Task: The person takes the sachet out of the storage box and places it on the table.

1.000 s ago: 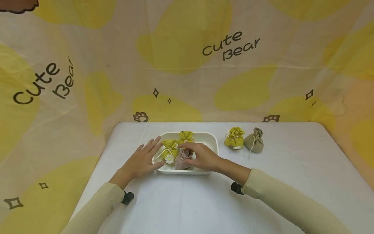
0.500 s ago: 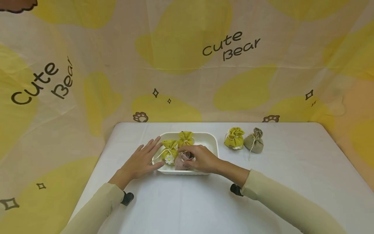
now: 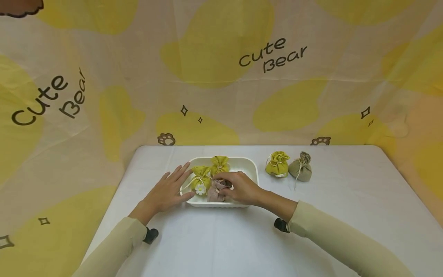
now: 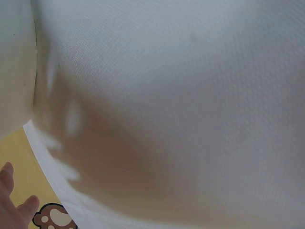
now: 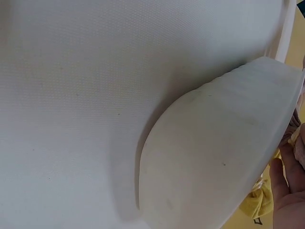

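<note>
A white tray holds two yellow-green drawstring pouches and a dusty-pink one. The front yellow pouch has a white flower on it, and the other yellow pouch is behind. My right hand reaches over the tray's right side and pinches the gathered neck of the pink pouch between thumb and fingers. At the tray's left edge, my left hand lies with straight, spread fingers beside the front yellow pouch. Only fingertips of the left hand show in the left wrist view.
Right of the tray, another yellow pouch and a grey-beige pouch stand side by side on the white table. A printed cloth hangs behind the table. The tray's outer wall fills much of the right wrist view.
My right hand's fingers shift slightly at the neck of the pink pouch, which stays in nearly the same spot. The left hand has not visibly moved.
</note>
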`<action>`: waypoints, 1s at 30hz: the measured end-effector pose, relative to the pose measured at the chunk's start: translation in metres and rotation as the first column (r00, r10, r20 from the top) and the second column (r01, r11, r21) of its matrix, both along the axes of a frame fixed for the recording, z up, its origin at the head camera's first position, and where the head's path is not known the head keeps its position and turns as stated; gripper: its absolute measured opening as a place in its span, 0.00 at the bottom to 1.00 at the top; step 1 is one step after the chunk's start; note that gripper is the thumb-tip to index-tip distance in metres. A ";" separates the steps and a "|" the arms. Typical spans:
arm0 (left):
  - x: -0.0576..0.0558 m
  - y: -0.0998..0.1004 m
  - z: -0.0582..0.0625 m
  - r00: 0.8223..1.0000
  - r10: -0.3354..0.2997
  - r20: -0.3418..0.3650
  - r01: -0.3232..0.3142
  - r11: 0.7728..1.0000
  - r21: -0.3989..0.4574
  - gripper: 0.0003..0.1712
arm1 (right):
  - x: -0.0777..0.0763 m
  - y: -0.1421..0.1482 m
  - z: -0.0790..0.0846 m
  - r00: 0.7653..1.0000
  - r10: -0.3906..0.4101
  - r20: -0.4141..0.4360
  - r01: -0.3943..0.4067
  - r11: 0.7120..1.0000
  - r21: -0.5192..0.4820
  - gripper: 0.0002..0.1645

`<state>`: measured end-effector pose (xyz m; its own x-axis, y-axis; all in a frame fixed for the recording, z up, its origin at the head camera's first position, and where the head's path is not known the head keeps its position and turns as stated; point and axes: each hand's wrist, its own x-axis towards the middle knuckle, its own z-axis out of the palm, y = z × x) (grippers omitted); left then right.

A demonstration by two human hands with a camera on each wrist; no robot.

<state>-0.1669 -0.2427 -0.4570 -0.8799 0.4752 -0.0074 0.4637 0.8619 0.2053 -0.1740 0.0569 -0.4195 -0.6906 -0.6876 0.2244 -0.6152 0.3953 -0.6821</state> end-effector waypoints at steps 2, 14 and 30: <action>0.000 0.000 0.000 1.000 0.001 -0.001 -0.001 1.000 -0.001 0.49 | 0.000 0.001 0.000 1.000 -0.002 -0.003 0.001 1.000 -0.014 0.24; 0.001 0.002 0.001 1.000 -0.002 -0.023 0.003 1.000 0.014 0.49 | -0.001 0.008 0.007 1.000 0.004 -0.006 -0.004 0.999 -0.053 0.22; 0.003 0.001 0.002 1.000 0.004 -0.010 -0.004 1.000 -0.001 0.49 | 0.000 0.033 0.032 0.998 0.011 -0.058 -0.019 0.991 -0.133 0.21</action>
